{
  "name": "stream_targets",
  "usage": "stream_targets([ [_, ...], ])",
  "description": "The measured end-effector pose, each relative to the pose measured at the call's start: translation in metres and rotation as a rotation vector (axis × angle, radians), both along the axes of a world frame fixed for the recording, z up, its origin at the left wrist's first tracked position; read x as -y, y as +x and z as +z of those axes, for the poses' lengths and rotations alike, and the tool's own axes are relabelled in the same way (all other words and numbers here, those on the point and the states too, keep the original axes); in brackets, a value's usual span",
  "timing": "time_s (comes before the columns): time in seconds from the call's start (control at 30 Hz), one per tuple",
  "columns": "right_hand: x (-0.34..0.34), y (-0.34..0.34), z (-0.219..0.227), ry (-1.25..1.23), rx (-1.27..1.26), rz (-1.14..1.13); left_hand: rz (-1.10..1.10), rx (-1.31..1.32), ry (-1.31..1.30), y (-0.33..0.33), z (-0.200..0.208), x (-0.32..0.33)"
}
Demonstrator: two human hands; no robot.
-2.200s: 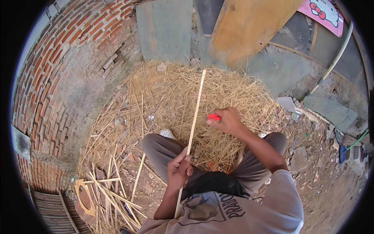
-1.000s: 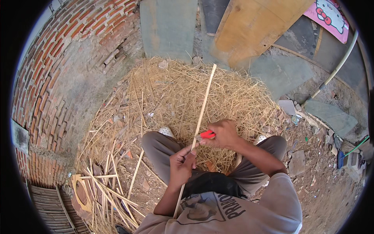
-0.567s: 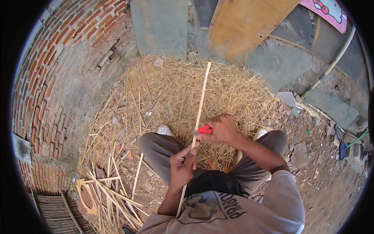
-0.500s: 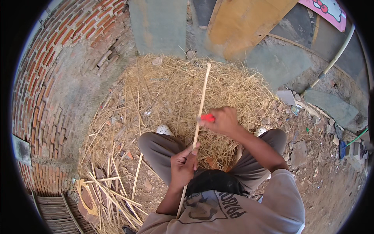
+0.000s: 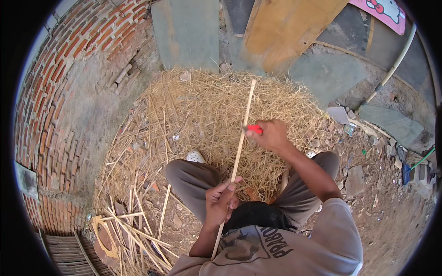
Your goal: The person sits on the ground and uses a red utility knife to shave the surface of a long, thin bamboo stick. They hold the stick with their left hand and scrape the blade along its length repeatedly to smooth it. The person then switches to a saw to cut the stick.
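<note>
A long, pale bamboo strip (image 5: 247,112) slants up and away from my lap, its far end over the heap of shavings. My left hand (image 5: 221,201) is closed around its lower part, and the near end runs back beside my shirt. In my right hand (image 5: 272,135) is a small red-handled knife (image 5: 254,129), held against the strip about halfway up. Its blade is short and blurred, mostly hidden where it meets the bamboo.
Thin, curly shavings (image 5: 198,110) cover the ground before my crossed legs. More bamboo strips (image 5: 133,234) lie piled at the lower left. A brick wall (image 5: 55,133) rises on the left; boards (image 5: 186,34) lean at the back. Rubble (image 5: 354,181) lies at right.
My right hand and the knife have moved slightly up along the strip and to the right. The strip's far end has shifted a little right, and my left hand has dropped slightly.
</note>
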State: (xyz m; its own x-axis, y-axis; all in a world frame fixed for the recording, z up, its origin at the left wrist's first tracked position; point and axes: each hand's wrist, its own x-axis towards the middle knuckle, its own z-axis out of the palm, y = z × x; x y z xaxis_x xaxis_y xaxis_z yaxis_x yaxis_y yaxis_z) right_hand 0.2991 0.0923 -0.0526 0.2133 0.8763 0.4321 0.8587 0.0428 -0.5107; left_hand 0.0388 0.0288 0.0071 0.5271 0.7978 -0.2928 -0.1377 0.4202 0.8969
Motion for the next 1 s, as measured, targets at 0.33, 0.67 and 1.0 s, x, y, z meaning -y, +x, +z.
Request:
stream_targets([
  [0.33, 0.012, -0.022, 0.004, 0.242, 0.144, 0.174, 0.064, 0.158, -0.163, 0.012, -0.002, -0.011],
  [0.67, -0.002, 0.008, 0.001, 0.187, 0.181, -0.023, 0.007, 0.015, -0.06, 0.004, -0.01, -0.005],
  [1.0, -0.001, 0.033, 0.003, 0.26, 0.207, -0.074, -0.097, -0.06, -0.044, -0.015, -0.003, 0.015],
])
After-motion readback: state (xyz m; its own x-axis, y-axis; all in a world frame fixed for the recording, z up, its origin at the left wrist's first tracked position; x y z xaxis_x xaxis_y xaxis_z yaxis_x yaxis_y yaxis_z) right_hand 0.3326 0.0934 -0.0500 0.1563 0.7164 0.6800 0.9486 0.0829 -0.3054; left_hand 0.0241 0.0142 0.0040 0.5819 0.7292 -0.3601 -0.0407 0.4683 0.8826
